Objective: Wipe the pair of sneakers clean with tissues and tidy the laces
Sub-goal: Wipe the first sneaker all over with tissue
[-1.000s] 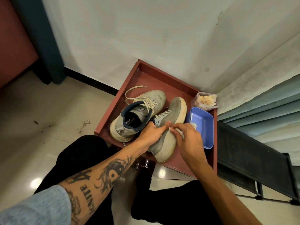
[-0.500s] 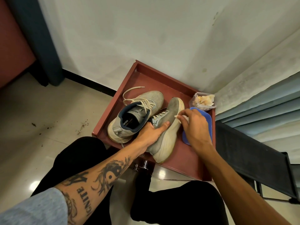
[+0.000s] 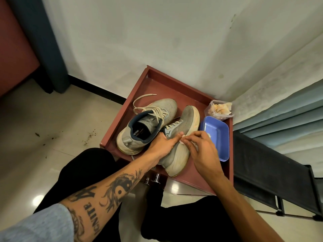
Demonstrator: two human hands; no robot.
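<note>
My left hand [image 3: 161, 144] grips the tilted sneaker [image 3: 186, 123] at its collar, thumb tucked in beside the tongue and fingers curled across the grey knit upper; my right hand [image 3: 201, 147] is narrowed to a pinch on a small crumpled white tissue [image 3: 183, 136], which it presses against that same upper just beside my left fingertips. The shoe lies over on its side with the toe pointing far; its thick foam sole faces right, pale, scuffed and yellowed along the edge. The upright sneaker [image 3: 157, 112] sits to the left and touches it; same woven grey mesh, a padded navy collar, a dark insole with white lettering. Its flat cream laces [image 3: 139, 102] are loose; one end loops out onto the far left of the tray. Both shoes rest in a shallow reddish-brown tray [image 3: 157, 81] with a raised rim, smooth and matt. Just right of the tilted shoe stands a glossy blue tub [image 3: 218, 137], rectangular with rounded corners; beyond it, in the far right corner, a clear plastic pot [image 3: 218, 109] holds crumpled yellowish paper. The floor [image 3: 52, 119] at left is shiny pale tile, speckled with dark crumbs.
</note>
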